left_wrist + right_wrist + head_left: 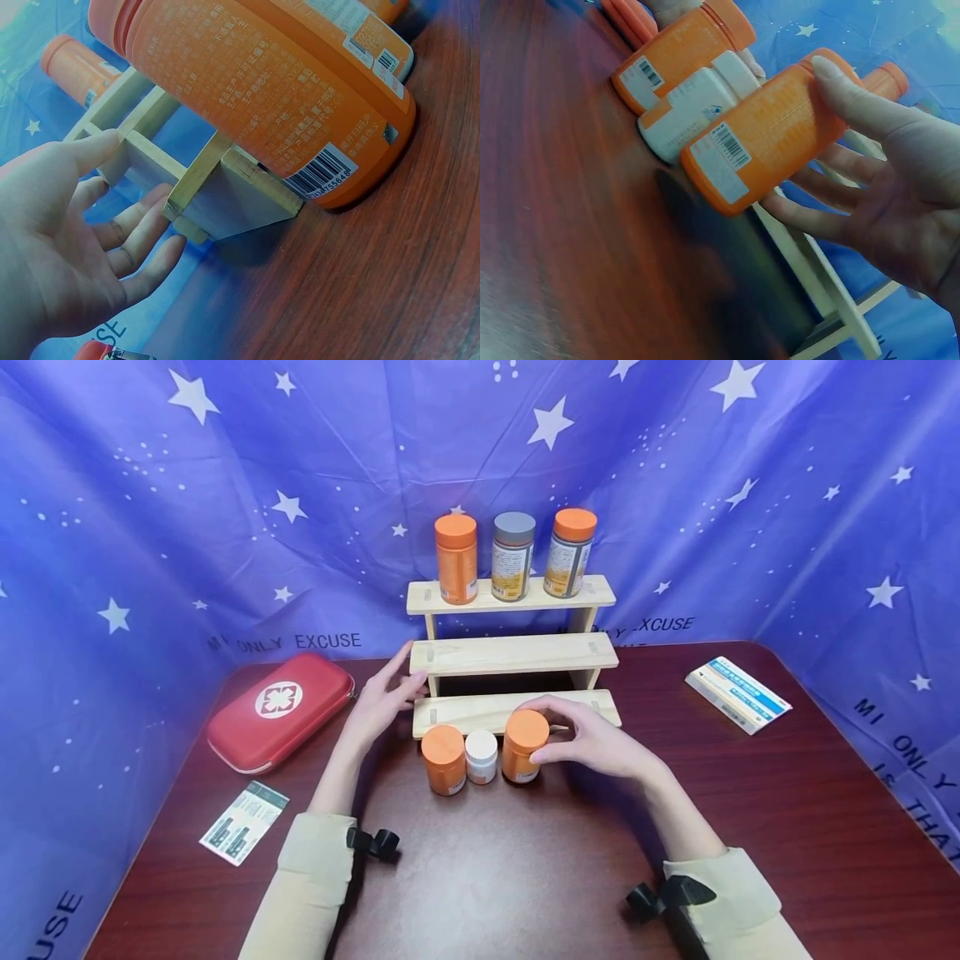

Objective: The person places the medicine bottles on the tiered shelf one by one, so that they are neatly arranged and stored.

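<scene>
My right hand (600,743) grips the rightmost orange pill bottle (522,752), thumb on its near side and fingers round behind. In the right wrist view the thumb lies near that bottle's lid. Beside it stand a small white bottle (481,760) and another orange bottle (444,764), in a row before the lowest step. My left hand (381,702) is at the left end of the three-step wooden shelf (517,653), fingers loosely spread and holding nothing. The left wrist view has its fingertips (174,244) right at the shelf's side.
On the top step stand an orange bottle (457,564), a grey-lidded bottle (513,560) and an orange-lidded grey bottle (570,556). A red first-aid case (262,735) and a printed card (243,827) lie left. To the right lies a blue-and-white medicine box (738,693). Starry curtains surround the table.
</scene>
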Tool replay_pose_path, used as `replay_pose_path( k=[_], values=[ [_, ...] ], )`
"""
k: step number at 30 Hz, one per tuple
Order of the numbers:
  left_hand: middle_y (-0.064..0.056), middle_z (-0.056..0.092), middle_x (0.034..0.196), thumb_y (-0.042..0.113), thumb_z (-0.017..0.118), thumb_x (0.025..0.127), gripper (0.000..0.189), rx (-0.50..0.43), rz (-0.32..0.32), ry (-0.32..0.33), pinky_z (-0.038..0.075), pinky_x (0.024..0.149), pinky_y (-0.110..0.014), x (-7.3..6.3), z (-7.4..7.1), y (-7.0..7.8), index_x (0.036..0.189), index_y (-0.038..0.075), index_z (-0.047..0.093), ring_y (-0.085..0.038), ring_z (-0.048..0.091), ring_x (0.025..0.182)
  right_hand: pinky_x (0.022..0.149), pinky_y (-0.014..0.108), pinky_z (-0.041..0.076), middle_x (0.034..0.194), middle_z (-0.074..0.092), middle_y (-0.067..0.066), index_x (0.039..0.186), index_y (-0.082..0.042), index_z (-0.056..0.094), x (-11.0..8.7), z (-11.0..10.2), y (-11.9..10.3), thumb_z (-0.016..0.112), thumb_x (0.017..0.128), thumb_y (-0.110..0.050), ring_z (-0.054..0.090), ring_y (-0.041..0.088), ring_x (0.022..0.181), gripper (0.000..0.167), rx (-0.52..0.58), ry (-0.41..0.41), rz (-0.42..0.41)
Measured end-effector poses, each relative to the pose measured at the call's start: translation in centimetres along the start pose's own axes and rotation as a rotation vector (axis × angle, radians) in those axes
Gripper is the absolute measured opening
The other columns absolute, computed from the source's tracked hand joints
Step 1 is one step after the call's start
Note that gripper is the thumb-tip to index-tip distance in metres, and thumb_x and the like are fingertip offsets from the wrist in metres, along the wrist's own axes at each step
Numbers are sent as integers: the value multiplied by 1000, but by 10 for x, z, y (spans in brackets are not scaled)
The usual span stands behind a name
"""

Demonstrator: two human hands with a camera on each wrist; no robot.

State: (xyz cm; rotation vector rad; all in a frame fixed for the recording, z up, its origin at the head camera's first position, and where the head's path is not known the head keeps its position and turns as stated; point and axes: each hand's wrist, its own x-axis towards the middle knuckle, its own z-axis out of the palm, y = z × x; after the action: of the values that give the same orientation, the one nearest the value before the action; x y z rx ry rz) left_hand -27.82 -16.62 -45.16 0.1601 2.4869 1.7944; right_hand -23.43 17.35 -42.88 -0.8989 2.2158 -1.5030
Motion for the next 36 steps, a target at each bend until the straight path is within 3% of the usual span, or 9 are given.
replay_pose_path(
  k=[8, 12, 17, 23, 36],
  values=[
    [-26, 72, 117, 47, 59, 103, 66, 10, -2, 6, 58, 100, -51, 0, 1, 1, 161, 45, 27, -34, 69, 114, 96, 30, 59, 125, 68, 2, 138, -14, 58, 2, -19, -21, 82, 88, -12, 65, 8, 113, 56, -24, 9, -1],
    [-27, 72, 118, 46, 59, 104, 66, 5, 4, 3, 57, 100, -51, 0, 1, 0, 161, 44, 27, -35, 69, 114, 95, 27, 58, 125, 69, 1, 139, -13, 59, 8, -29, -33, 81, 89, -12, 65, 7, 113, 55, -71, 23, -27],
    [-28, 72, 117, 45, 59, 104, 66, -2, 5, 5, 57, 101, -53, 0, 0, 0, 161, 44, 27, -36, 68, 115, 93, 26, 58, 122, 70, 3, 141, -10, 57, 21, -38, -48, 80, 89, -11, 67, 10, 110, 57, -91, 34, -72],
    [-27, 71, 117, 44, 59, 104, 66, 2, 4, 9, 58, 100, -52, -1, 1, 1, 161, 43, 27, -34, 69, 113, 92, 27, 57, 120, 72, 2, 138, -16, 61, 40, -45, -66, 83, 87, -13, 69, 13, 110, 55, -151, 114, -95],
    [-26, 72, 117, 44, 59, 104, 67, 17, 9, 7, 59, 98, -48, -1, 0, 2, 162, 41, 26, -30, 70, 108, 102, 35, 54, 126, 68, 8, 139, -9, 59, 76, -49, -93, 79, 90, -7, 66, 16, 114, 53, -115, 140, -98]
  ],
)
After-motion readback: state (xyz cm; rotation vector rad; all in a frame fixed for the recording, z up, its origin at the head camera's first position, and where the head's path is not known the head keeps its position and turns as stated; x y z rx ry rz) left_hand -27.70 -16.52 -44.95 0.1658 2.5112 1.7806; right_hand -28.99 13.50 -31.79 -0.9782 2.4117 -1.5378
